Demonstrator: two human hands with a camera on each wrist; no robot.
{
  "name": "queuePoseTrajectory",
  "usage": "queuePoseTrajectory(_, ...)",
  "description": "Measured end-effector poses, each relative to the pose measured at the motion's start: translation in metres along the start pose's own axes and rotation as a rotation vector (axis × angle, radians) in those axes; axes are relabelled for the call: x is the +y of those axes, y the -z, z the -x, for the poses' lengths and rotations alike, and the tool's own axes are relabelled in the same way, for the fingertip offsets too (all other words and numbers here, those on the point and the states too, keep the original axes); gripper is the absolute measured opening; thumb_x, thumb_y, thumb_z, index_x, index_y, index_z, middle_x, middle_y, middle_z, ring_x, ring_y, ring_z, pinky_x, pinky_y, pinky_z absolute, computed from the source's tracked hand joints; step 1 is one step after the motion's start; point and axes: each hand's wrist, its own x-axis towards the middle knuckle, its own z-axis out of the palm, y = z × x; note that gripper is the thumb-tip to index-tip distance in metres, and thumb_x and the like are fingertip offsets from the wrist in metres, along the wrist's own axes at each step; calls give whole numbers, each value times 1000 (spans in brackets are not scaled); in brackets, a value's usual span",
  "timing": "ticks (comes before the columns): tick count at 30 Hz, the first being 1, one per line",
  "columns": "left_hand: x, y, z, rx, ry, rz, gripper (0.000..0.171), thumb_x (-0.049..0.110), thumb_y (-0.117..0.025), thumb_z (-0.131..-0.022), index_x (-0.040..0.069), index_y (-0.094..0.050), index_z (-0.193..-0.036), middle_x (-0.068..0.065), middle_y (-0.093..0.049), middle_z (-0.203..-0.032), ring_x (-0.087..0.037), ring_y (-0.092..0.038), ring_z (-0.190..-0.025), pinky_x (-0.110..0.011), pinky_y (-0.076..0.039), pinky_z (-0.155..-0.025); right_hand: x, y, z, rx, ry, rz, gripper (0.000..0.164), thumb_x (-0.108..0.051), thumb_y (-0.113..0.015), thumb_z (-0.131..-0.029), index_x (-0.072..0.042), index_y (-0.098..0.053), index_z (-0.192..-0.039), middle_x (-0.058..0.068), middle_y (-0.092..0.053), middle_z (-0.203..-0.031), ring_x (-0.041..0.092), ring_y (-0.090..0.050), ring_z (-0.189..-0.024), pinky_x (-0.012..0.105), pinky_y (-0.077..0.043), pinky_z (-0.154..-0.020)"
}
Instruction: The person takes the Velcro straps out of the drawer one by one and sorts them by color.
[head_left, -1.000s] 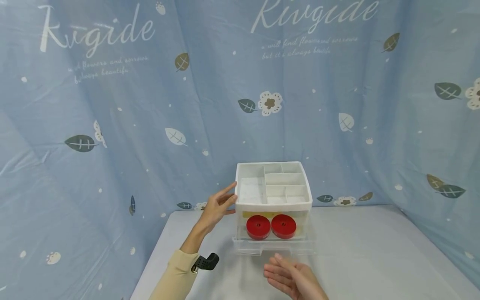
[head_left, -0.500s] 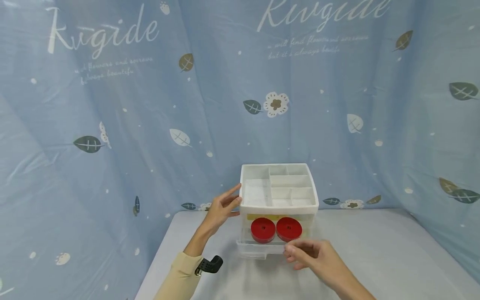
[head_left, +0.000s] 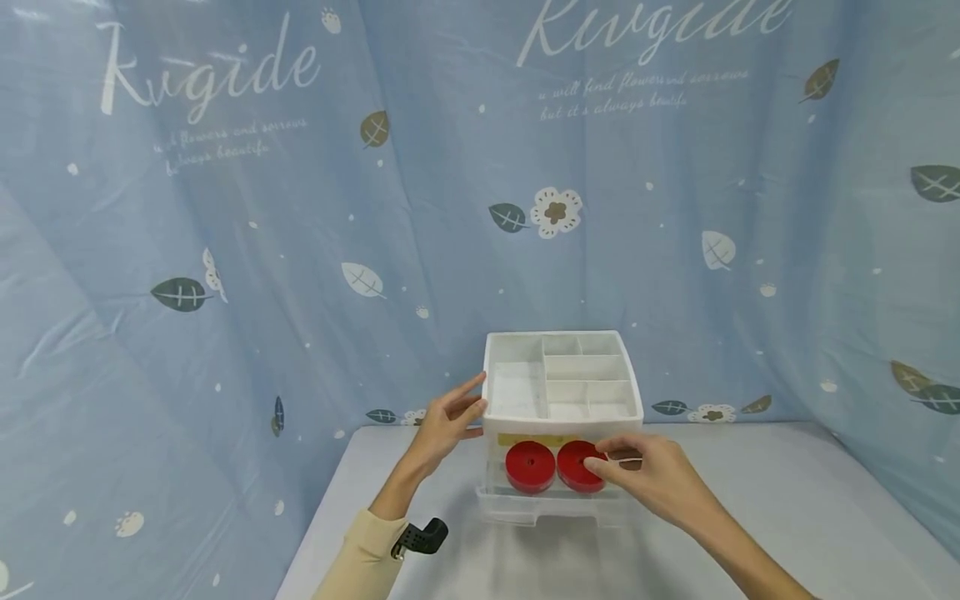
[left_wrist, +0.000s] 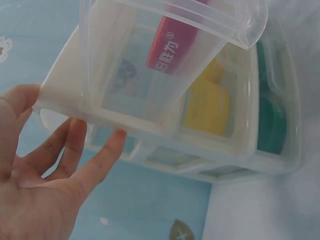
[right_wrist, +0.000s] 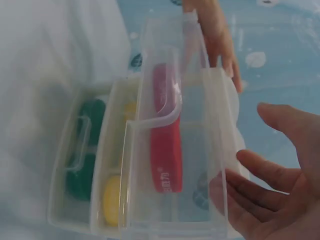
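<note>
White drawer unit [head_left: 562,427] stands on the white surface [head_left: 757,508]; all places below are relative to the unit. Its top is a divided tray, one large compartment at left, smaller ones at right. Clear top drawer [head_left: 506,506] is pulled out at the unit's front.

Two red rolls sit side by side in that drawer: left red roll [head_left: 530,477], right red roll [head_left: 576,471]. White print shows on a red roll's edge in the wrist views.

Left hand [head_left: 433,435]: at the unit's left side, fingers spread, tips resting on the white side wall of the tray, no grip.

Right hand [head_left: 662,475]: at the unit's front right, by the right red roll. Fingers slightly bent, thumb well apart from them, nothing gripped. Head view has the thumb overlapping the roll; right wrist view has the fingers off it. Can't tell if a fingertip touches the drawer wall.

Tier below: yellow rolls [right_wrist: 111,200]. Bottom tier: green rolls [right_wrist: 81,176]. Blue printed curtain [head_left: 450,192] hangs behind the unit.
</note>
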Motion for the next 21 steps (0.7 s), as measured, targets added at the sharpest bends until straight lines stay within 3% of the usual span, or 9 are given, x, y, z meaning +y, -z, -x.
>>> queuePoseTrajectory(6, 1, 0, 0, -1, 9, 12, 54, 26, -58, -100, 32, -40, -150, -17, -51, -145, -35, -57, -126, -58, -51, -98, 5, -8, -9, 9, 47, 62, 51, -42, -83, -76, -8, -72, -112, 8, -73, -110, 31, -70, -101, 43, -63, -82)
queuePoseTrajectory(11, -1, 0, 0, 2, 10, 4, 53, 25, -58, -100, 34, -41, -149, -15, -52, -146, -34, -58, -126, -58, -52, -98, 5, -14, -14, 20, 92, 126, 55, -38, -86, -73, -13, -70, -119, 7, -72, -116, 29, -69, -103, 47, -62, -83)
queuePoseTrajectory(21, -1, 2, 0, -9, 4, -2, 53, 24, -58, -100, 33, -41, -150, -14, -51, -146, -35, -57, -127, -57, -52, -98, 3, -24, -19, 6, 115, 252, 57, -33, -91, -66, -16, -70, -117, -3, -71, -106, 11, -64, -89, 26, -59, -70)
